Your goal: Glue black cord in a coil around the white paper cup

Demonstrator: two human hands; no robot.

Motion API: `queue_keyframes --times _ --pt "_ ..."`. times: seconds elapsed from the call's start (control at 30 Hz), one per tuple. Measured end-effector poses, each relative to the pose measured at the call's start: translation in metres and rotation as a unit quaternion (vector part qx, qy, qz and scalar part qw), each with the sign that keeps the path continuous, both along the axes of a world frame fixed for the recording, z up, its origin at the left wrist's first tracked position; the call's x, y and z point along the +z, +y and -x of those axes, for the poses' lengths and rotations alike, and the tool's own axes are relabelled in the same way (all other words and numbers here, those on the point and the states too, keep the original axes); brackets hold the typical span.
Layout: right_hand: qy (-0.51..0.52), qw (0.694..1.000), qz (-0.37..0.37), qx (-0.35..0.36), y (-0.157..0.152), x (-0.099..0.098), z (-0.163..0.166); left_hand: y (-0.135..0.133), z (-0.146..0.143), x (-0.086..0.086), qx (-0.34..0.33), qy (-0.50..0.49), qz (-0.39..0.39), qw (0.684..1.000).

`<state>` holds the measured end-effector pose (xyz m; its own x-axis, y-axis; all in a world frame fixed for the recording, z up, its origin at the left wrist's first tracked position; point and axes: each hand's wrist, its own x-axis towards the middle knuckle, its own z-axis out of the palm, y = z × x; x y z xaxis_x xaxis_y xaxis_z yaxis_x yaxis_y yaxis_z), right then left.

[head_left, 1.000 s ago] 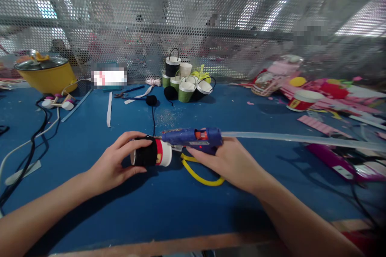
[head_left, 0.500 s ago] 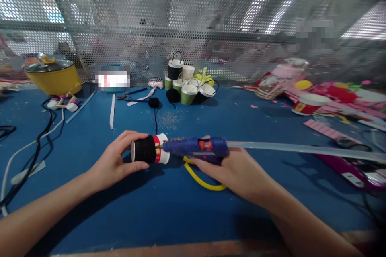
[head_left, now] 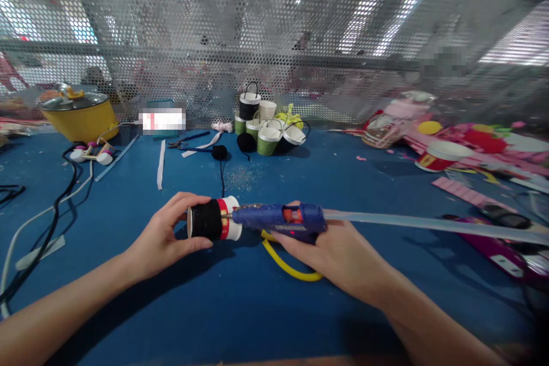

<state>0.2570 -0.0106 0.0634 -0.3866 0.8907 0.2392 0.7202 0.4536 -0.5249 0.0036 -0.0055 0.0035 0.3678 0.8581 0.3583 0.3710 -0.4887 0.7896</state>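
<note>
Between the thumb and fingers of my left hand (head_left: 165, 243) lies a paper cup (head_left: 233, 218) on its side, partly wrapped in black yarn (head_left: 206, 219). The cup's red band and white end show to the right of the wrapping. My right hand (head_left: 338, 251) grips a blue hot glue gun (head_left: 266, 215), its nozzle at the edge of the yarn on the red band. A long clear glue stick (head_left: 412, 224) sticks out of the gun's back, and a yellow cable (head_left: 291, 267) curves below it. From the cup, a yarn strand runs up toward a black yarn ball (head_left: 219, 152).
Small wrapped cups with handles (head_left: 269, 140) stand at the back middle, beside another black yarn ball (head_left: 246, 143). Pliers (head_left: 189, 139) and a white strip (head_left: 160, 166) lie left of them. A yellow pot (head_left: 81, 120) is far left; a purple power strip (head_left: 484, 243) lies right.
The whole scene sits slightly lower in the picture. Both hands, the cup and the glue gun keep nearly the same positions relative to each other.
</note>
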Motion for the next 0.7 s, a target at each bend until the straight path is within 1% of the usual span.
queue_keyframes --times 0.2,0.4,0.57,0.7 --pt "-0.023 1.000 0.006 -0.006 0.004 0.000 0.000 -0.003 -0.001 0.002 -0.005 0.056 -0.055 0.997" --pt "-0.026 0.999 -0.015 0.012 0.008 0.000 0.000 -0.005 -0.002 0.002 -0.015 0.091 -0.105 0.990" --pt "0.021 0.999 0.035 0.005 0.009 0.005 0.003 -0.006 -0.001 -0.002 -0.022 0.122 -0.123 0.985" --pt "0.058 0.990 0.105 -0.072 0.021 0.006 -0.005 -0.006 0.000 -0.003 -0.022 0.139 -0.146 0.979"
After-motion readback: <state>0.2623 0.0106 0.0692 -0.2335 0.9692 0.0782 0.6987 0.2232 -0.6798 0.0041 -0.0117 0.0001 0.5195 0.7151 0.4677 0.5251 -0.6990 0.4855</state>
